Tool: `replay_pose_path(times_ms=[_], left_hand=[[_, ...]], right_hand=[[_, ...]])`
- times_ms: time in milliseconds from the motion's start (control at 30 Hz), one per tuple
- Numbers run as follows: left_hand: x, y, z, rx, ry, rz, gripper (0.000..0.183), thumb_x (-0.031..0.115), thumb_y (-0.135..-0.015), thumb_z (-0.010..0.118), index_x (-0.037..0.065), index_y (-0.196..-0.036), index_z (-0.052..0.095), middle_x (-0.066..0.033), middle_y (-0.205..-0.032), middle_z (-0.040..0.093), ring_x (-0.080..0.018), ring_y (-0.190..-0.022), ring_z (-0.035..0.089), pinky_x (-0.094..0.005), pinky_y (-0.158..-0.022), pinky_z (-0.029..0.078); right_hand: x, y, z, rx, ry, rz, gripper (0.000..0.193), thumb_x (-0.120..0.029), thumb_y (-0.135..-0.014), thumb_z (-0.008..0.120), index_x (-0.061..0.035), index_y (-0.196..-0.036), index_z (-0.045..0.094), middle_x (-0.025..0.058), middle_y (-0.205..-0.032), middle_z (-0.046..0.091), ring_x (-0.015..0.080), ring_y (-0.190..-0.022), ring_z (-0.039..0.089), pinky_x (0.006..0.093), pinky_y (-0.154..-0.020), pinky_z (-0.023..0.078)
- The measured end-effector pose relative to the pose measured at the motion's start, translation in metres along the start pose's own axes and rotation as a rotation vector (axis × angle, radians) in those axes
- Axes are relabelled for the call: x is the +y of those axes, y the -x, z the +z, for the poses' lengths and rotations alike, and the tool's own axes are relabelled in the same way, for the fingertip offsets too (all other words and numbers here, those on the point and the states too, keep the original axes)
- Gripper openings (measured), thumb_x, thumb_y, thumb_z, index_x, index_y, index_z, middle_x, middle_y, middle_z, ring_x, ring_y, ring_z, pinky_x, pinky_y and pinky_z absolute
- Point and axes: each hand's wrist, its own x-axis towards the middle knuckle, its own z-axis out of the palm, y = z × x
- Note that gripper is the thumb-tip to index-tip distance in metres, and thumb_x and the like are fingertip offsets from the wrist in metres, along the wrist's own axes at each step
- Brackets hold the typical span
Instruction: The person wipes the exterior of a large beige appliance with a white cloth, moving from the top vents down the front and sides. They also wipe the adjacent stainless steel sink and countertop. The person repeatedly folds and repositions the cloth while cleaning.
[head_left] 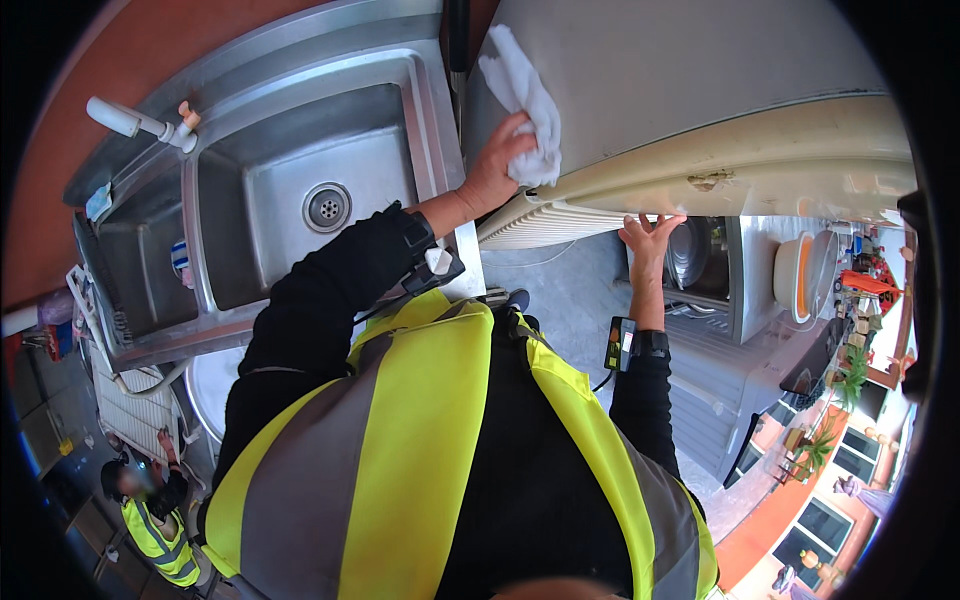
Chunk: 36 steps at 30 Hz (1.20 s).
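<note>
My left hand (492,168) is closed around a crumpled white cloth (530,95), which lies against the flat top of a large grey-topped appliance (690,70) near its left corner. Along the near side of this appliance runs a cream front edge (740,180) with a chipped brown patch. My right hand (651,238) reaches up to the underside of that edge, its fingers spread and touching it, with nothing seen in them. To the left of the cloth is a stainless steel double sink (430,150).
A white tap (135,120) stands behind the sink. Right of me are a metal counter (735,270) and an orange-lined white basin (795,275). Another person in a yellow vest (165,545) is at the lower left. Potted plants (815,450) stand at the far right.
</note>
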Motion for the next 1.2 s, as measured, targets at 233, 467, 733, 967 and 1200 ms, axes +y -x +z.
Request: replay_pose_path(times_ms=[233, 467, 733, 967, 1200], left_hand=[[-0.03, 0.03, -0.017, -0.51, -0.54, -0.229, 0.034, -0.004, -0.068, 0.062, 0.01, -0.099, 0.059, -0.0093, -0.114, 0.047, -0.0343, -0.101, 0.049, -0.0409, -0.081, 0.047], [0.017, 0.003, -0.019, -0.167, -0.257, -0.186, 0.033, -0.001, -0.066, 0.063, 0.013, -0.096, 0.063, -0.0062, -0.112, 0.05, -0.0309, -0.105, 0.052, -0.04, -0.083, 0.047], [0.041, -0.012, -0.016, -0.134, -0.427, 0.1, 0.022, 0.012, -0.067, 0.068, 0.017, -0.087, 0.063, -0.0064, -0.107, 0.051, -0.0286, -0.096, 0.053, -0.0355, -0.066, 0.053], [-0.005, 0.021, -0.014, -0.419, -0.699, 0.006, 0.027, 0.004, -0.071, 0.059, 0.016, -0.096, 0.061, -0.007, -0.101, 0.048, -0.0284, -0.096, 0.049, -0.0355, -0.058, 0.052], [-0.017, 0.008, -0.026, -0.465, -0.741, -0.167, 0.035, 0.001, -0.069, 0.058, 0.015, -0.1, 0.063, -0.0072, -0.11, 0.051, -0.0308, -0.097, 0.053, -0.0393, -0.069, 0.05]], right_hand=[[0.003, 0.001, 0.004, 0.069, 0.025, 0.012, 0.096, -0.008, -0.083, 0.062, -0.0165, -0.144, -0.011, 0.0082, -0.146, 0.022, 0.028, -0.126, 0.039, 0.0412, -0.084, 0.048], [-0.004, 0.002, -0.001, 0.058, 0.045, 0.05, 0.097, -0.008, -0.083, 0.063, -0.0151, -0.145, -0.011, 0.0113, -0.146, 0.023, 0.0306, -0.128, 0.037, 0.0417, -0.086, 0.048], [0.002, 0.0, -0.001, 0.074, 0.039, 0.013, 0.089, -0.01, -0.082, 0.064, -0.0135, -0.145, 0.0, 0.0099, -0.14, 0.029, 0.0275, -0.126, 0.04, 0.0393, -0.084, 0.049], [0.009, -0.004, -0.001, 0.061, 0.012, -0.03, 0.079, -0.012, -0.083, 0.065, -0.0128, -0.142, 0.013, 0.0066, -0.135, 0.034, 0.0232, -0.12, 0.044, 0.0374, -0.083, 0.048], [-0.005, 0.001, -0.023, 0.005, 0.041, 0.095, 0.089, -0.01, -0.079, 0.065, -0.0073, -0.145, 0.005, 0.0183, -0.144, 0.024, 0.0323, -0.13, 0.033, 0.0383, -0.086, 0.047]])
